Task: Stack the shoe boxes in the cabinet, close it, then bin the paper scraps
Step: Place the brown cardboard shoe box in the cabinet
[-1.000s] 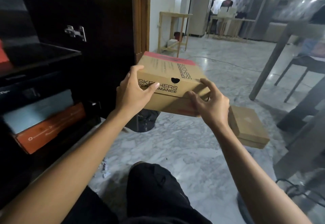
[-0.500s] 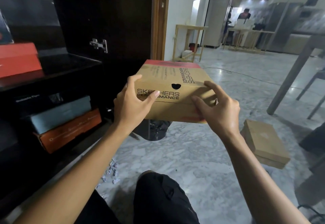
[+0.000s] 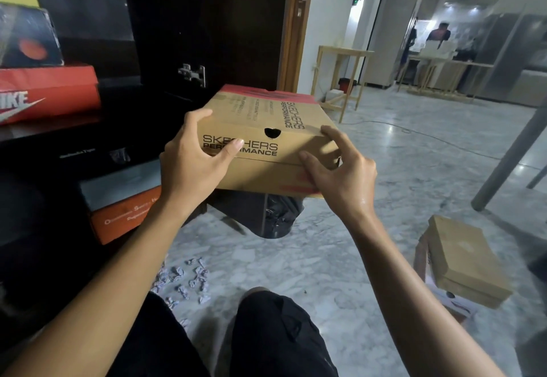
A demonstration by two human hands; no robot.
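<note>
I hold a tan Skechers shoe box [image 3: 263, 128] in the air in front of the dark cabinet [image 3: 44, 193]. My left hand [image 3: 192, 160] grips its near left corner and my right hand [image 3: 334, 169] grips its near right corner. Inside the cabinet, a red Nike box [image 3: 47, 92] lies on the upper shelf with a dark box [image 3: 26, 39] on top. Lower down, a grey box [image 3: 121, 184] rests on an orange box [image 3: 124, 216]. The cabinet door [image 3: 207, 21] stands open. Crumpled paper scraps [image 3: 186, 279] lie on the marble floor by my knee.
Another tan shoe box [image 3: 464, 258] sits on the floor at right, on a white one. A black bin bag [image 3: 275, 216] is below the held box. A grey table leg [image 3: 509, 157] stands at right. People stand at a far counter [image 3: 438, 36].
The box has moved left and up, closer to the cabinet, and my view has turned left so more of the shelves shows. Both hands keep their grip.
</note>
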